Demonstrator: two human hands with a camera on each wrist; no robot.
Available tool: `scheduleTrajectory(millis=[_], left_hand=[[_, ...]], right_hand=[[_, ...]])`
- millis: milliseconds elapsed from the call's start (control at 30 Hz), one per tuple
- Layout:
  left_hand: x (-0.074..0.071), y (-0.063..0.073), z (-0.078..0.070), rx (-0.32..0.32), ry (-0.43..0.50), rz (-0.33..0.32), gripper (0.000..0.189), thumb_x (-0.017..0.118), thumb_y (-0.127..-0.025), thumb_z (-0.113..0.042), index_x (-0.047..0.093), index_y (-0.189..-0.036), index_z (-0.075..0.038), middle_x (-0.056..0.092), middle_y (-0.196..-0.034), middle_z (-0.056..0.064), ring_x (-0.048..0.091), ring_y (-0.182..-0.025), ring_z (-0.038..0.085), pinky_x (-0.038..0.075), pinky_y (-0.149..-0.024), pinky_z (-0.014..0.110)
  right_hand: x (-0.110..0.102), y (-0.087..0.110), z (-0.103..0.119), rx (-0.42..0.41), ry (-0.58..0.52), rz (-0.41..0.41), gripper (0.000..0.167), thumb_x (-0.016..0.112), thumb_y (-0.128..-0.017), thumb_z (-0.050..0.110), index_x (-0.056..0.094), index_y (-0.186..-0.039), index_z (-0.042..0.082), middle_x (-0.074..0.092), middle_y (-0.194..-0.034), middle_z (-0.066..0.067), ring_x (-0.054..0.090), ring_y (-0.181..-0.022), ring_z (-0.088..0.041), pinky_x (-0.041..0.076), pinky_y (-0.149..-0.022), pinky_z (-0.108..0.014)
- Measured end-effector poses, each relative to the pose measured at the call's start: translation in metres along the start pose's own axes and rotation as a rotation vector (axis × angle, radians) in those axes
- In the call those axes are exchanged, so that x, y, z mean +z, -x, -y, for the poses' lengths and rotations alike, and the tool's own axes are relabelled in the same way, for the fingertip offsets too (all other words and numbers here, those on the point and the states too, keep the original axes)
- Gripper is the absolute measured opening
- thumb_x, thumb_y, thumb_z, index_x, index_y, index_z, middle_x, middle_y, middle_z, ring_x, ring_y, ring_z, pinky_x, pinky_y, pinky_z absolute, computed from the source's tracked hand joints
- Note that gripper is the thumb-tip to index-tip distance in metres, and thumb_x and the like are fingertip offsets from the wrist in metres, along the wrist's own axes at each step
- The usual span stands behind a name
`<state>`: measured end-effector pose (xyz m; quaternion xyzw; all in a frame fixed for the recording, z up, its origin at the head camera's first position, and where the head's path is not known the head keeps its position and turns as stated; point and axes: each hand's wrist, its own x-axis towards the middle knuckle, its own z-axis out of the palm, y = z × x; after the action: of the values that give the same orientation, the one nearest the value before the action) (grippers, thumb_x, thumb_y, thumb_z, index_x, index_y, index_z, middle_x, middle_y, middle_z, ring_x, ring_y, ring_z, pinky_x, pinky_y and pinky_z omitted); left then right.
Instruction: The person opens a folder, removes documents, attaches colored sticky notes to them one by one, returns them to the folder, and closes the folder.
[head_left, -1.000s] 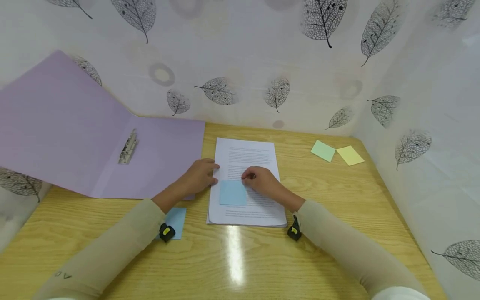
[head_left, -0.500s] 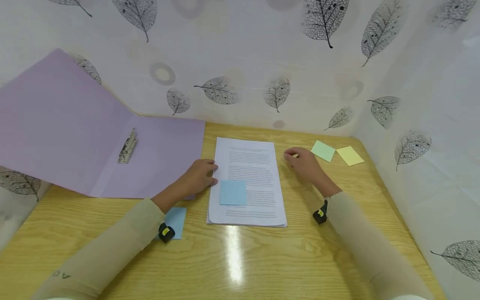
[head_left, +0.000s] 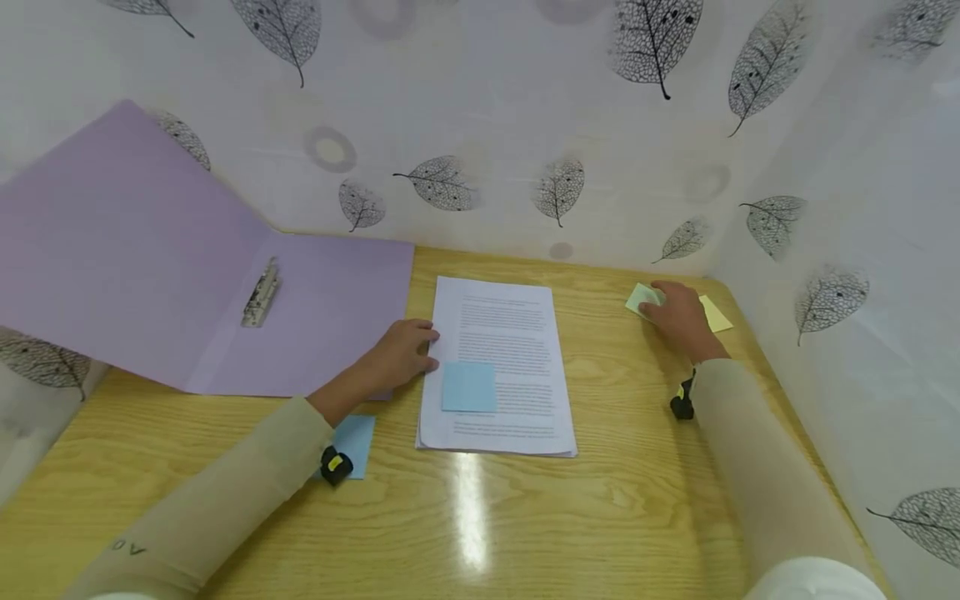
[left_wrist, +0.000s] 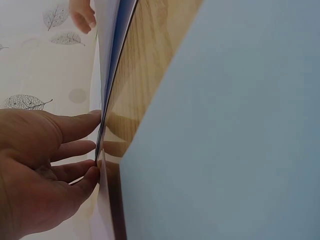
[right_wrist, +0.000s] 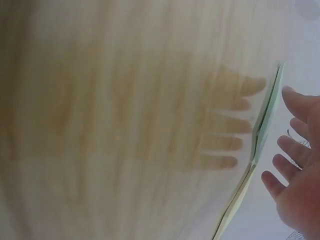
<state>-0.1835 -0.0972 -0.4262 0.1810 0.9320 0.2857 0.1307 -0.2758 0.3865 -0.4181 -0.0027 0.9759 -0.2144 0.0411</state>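
Observation:
My left hand (head_left: 401, 352) rests its fingertips at the left edge of a stack of printed paper (head_left: 513, 333). Its fingers are extended, as the left wrist view also shows. A light blue sticky note (head_left: 469, 387) lies on the top sheet, left of its middle. At the back right, my right hand (head_left: 681, 318) hovers over a green sticky note pad (head_left: 640, 297) and partly hides it. In the right wrist view the fingers of that hand are spread and apart from the green pad (right_wrist: 270, 112). A yellow sticky note pad (head_left: 716, 314) shows just beyond this hand.
An open purple folder (head_left: 337, 308) with a metal clip (head_left: 261, 296) lies to the left, its cover leaning against the leaf-patterned wall covering (head_left: 480, 108). Under my left wrist is a blue sticky note pad (head_left: 356, 447). All of it sits on a wooden table (head_left: 600, 517).
My right hand has left the blue note on the paper and moved right to the green pad. The left hand has stayed at the stack's left edge.

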Motion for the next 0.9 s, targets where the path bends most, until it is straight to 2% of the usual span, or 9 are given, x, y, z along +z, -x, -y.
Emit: scheduleTrajectory(millis=[167, 267, 467, 700, 900], left_hand=[[-0.003, 0.001, -0.004, -0.010, 0.014, 0.002, 0.055, 0.069, -0.096, -0.017, 0.051, -0.144, 0.002, 0.040, -0.156, 0.021, 0.031, -0.148, 0.042, 0.027, -0.122, 0.053], [-0.005, 0.001, -0.007, -0.014, 0.015, -0.002, 0.055, 0.069, -0.097, -0.017, 0.051, -0.144, 0.002, 0.040, -0.157, 0.020, 0.031, -0.148, 0.041, 0.026, -0.122, 0.053], [-0.006, -0.001, -0.006, -0.006, 0.014, -0.014, 0.054, 0.069, -0.097, -0.017, 0.051, -0.144, 0.002, 0.041, -0.156, 0.021, 0.032, -0.147, 0.041, 0.027, -0.122, 0.053], [-0.003, -0.006, -0.004, 0.015, 0.023, -0.025, 0.053, 0.070, -0.095, -0.017, 0.054, -0.141, 0.004, 0.043, -0.154, 0.023, 0.034, -0.146, 0.042, 0.029, -0.121, 0.053], [-0.001, -0.001, -0.004, -0.020, 0.022, -0.001, 0.054, 0.070, -0.096, -0.016, 0.052, -0.143, 0.003, 0.041, -0.156, 0.022, 0.032, -0.147, 0.042, 0.028, -0.121, 0.054]], right_hand=[[-0.007, -0.003, -0.007, 0.045, -0.014, 0.131, 0.078, 0.051, -0.104, 0.042, 0.019, -0.158, -0.004, 0.022, -0.161, -0.031, 0.021, -0.147, -0.052, 0.023, -0.117, -0.066], [-0.009, -0.004, -0.007, 0.072, -0.035, 0.172, 0.080, 0.049, -0.105, 0.046, 0.015, -0.159, -0.002, 0.017, -0.163, -0.031, 0.016, -0.148, -0.052, 0.020, -0.118, -0.066], [-0.008, -0.007, -0.005, 0.054, 0.058, 0.134, 0.072, 0.050, -0.104, 0.041, 0.026, -0.156, -0.003, 0.027, -0.157, -0.034, 0.026, -0.143, -0.054, 0.026, -0.115, -0.068], [-0.006, -0.008, -0.003, 0.019, 0.097, 0.109, 0.068, 0.055, -0.103, 0.035, 0.032, -0.153, -0.005, 0.033, -0.153, -0.036, 0.032, -0.137, -0.056, 0.029, -0.111, -0.069], [-0.002, -0.009, 0.005, -0.011, 0.121, 0.131, 0.066, 0.057, -0.103, 0.031, 0.034, -0.152, -0.006, 0.036, -0.151, -0.035, 0.035, -0.136, -0.055, 0.031, -0.111, -0.068]])
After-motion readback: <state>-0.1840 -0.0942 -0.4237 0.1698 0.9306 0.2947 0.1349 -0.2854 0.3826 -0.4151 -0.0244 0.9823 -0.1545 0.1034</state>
